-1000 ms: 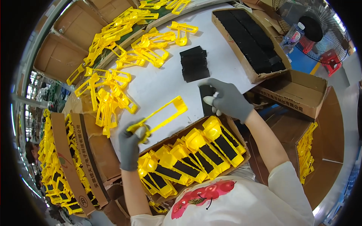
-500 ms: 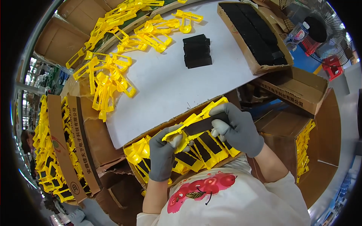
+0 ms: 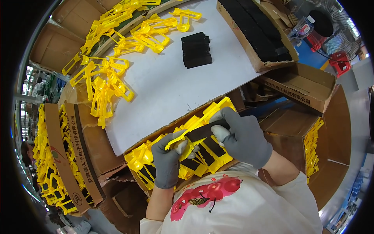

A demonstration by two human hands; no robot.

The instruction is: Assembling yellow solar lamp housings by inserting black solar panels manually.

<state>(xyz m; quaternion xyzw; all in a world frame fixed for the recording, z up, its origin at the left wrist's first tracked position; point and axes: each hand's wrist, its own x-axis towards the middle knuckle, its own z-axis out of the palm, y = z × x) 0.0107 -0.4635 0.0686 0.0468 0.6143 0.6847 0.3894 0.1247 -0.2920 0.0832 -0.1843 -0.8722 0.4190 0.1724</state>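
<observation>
Both my hands wear grey gloves and work above a cardboard box point(image 3: 174, 124) at the table's near edge. My left hand point(image 3: 166, 162) is closed on the left end of a yellow plastic frame point(image 3: 176, 140). A flat black strip point(image 3: 200, 133) lies along that frame, which tilts up to the right. My right hand point(image 3: 246, 137) pinches the strip's right end, thumb pressed on it; the fingers behind are partly hidden. Below, in the box, sit several yellow frames with black strips in them point(image 3: 214, 147).
On the white table point(image 3: 156, 85) lie a heap of yellow frames point(image 3: 105, 87) and a small stack of black strips point(image 3: 196, 50). A carton of black strips point(image 3: 257, 35) stands at the far right. Filled cartons flank me at left point(image 3: 58, 152) and right point(image 3: 311, 150). A fan point(image 3: 331, 29) stands beyond.
The view has shifted slightly. My right thumb and fingers have moved a little leftward along the black strip; my left hand keeps its hold on the yellow frame.
</observation>
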